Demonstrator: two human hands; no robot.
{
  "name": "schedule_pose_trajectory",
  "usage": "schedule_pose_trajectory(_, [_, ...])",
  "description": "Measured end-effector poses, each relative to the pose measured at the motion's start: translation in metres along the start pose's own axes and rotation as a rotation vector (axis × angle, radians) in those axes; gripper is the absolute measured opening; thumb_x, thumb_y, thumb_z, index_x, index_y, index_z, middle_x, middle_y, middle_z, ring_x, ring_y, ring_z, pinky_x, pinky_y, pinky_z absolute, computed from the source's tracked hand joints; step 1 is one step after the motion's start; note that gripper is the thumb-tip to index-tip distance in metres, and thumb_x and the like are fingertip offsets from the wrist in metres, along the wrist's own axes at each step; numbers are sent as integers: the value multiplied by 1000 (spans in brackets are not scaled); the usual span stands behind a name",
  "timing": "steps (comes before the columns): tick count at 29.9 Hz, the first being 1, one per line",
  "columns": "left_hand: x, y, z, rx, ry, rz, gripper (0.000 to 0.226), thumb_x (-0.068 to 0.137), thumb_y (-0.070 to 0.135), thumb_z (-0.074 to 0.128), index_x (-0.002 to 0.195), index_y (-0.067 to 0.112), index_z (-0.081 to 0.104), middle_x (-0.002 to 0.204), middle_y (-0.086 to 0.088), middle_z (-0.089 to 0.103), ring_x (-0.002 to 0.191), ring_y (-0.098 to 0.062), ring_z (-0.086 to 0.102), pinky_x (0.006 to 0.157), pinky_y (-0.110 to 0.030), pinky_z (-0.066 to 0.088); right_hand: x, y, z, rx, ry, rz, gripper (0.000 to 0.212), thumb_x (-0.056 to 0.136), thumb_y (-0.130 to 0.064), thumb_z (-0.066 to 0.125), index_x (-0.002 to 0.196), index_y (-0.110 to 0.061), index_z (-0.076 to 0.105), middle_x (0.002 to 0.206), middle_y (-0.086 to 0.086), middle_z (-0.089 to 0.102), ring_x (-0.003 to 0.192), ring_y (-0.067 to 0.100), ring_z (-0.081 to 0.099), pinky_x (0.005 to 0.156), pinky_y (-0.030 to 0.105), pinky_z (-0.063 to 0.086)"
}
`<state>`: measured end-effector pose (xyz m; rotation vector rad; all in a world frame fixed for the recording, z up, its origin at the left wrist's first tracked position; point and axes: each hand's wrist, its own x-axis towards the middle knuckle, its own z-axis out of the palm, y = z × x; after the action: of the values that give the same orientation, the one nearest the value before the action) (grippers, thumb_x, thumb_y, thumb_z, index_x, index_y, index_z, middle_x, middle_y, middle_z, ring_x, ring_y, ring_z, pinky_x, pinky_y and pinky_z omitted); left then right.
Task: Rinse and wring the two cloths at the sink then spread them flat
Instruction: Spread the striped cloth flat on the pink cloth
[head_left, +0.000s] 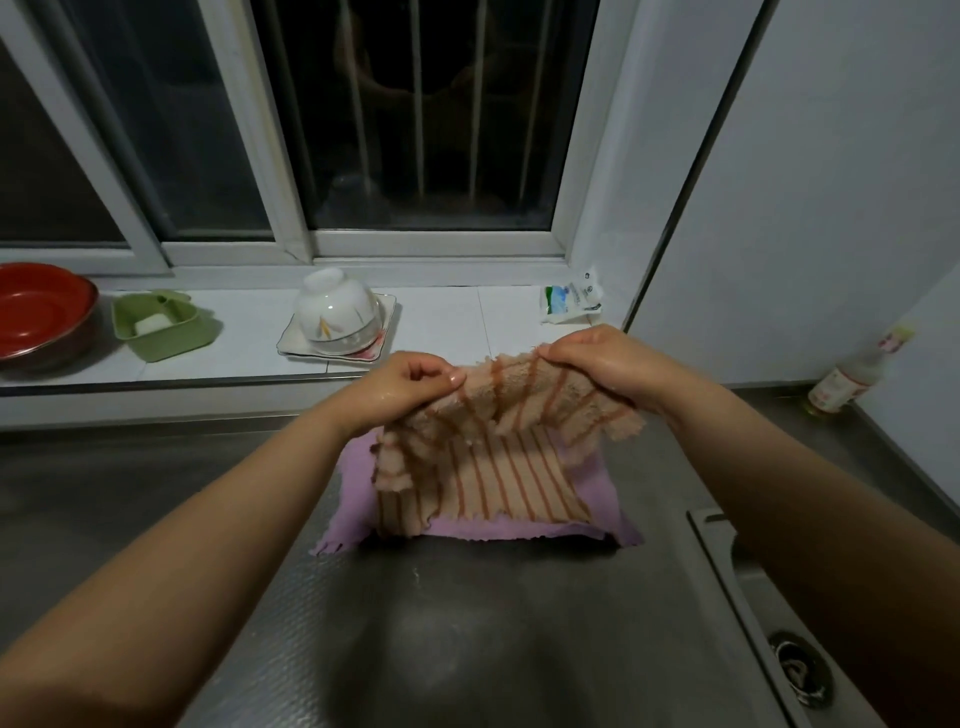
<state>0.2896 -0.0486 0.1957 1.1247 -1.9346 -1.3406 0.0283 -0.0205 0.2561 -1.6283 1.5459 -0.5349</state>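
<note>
Striped cloth (483, 467) lies half on the purple cloth (602, 499), which is flat on the steel tabletop (467, 623). My left grip (410, 384) and right grip (597, 364) each pinch its raised far edge. Beyond, an upturned bowl (336, 317) sits on the tiled ledge (467, 322).

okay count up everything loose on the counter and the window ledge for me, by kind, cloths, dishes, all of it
Cloths: 2, the striped cloth held by the left hand and right hand, over the purple cloth
Bowls: 2, red bowl, upturned white bowl
Plates: 1, square plate
Soap dishes: 1, green soap dish
Plastic packets: 1, packet
Bottles: 1, bottle
Total: 8
</note>
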Motion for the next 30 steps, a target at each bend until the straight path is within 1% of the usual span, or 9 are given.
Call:
schedule_pose_trajectory(3, [6,9,-18,14,55,20,32,87,41,66,100,14,75,98,-6,74,90,-15,68,87,-28,52,4,1,-4,12,-82,-1,18,89,-45,59,88,-33,73,82,-15,73,75,0,68,65,13,47])
schedule_pose_trajectory(6, [16,22,-35,94,25,27,28,89,39,62,99,17,76,98,1,74,93,-12,68,86,-24,52,16,2,-11,75,-39,-11,18,89,-44,59,94,-32,73,90,-12,72,85,8,68,75,20,48])
schedule_pose_trajectory(12, [47,-3,-45,736,18,-4,34,92,59,47,101,36,69,91,13,68,83,-5,60,79,-34,52,60,28,14,-159,45,-94,23,95,-37,53,101,-21,68,97,-6,65,94,12,60,75,21,43])
schedule_pose_trajectory(17, [72,-18,-56,1018,257,186,45,96,58,36,105,29,69,95,2,70,87,-21,62,76,-40,51,84,28,18,-520,308,-297,29,100,-39,41,107,-21,62,89,-4,62,83,16,56,65,28,37])
schedule_pose_trajectory(20, [80,-23,-60,1133,389,450,48,96,53,36,97,20,70,85,-4,69,74,-28,64,58,-37,51,94,35,14,-719,444,-499,32,100,-39,38,106,-18,62,93,1,66,80,21,60,65,33,47])
schedule_pose_trajectory(24, [67,-71,-36,1299,383,604,30,93,39,51,88,15,69,74,-7,61,57,-29,61,43,-27,37,97,83,35,-866,306,-633,26,95,-37,44,101,-18,61,87,4,61,61,18,56,46,26,44])
schedule_pose_trajectory(26, [57,-106,-7,1308,135,443,34,94,36,42,106,14,66,91,-12,61,78,-35,64,55,-36,46,90,115,63,-753,86,-456,19,91,-38,55,104,-24,54,95,2,60,68,17,58,53,28,50])
schedule_pose_trajectory(28, [40,-133,30,1192,-126,95,34,96,32,42,124,20,57,116,-12,56,105,-36,56,83,-43,45,80,143,93,-503,-60,-126,34,90,-49,51,116,-27,51,116,0,57,95,15,60,80,40,55])
schedule_pose_trajectory(30, [21,-154,66,1067,-247,-136,36,95,31,48,130,26,52,129,-5,52,113,-28,51,94,-41,39,70,173,127,-399,-146,44,61,87,-59,43,141,-31,34,147,1,35,130,19,43,106,46,41])
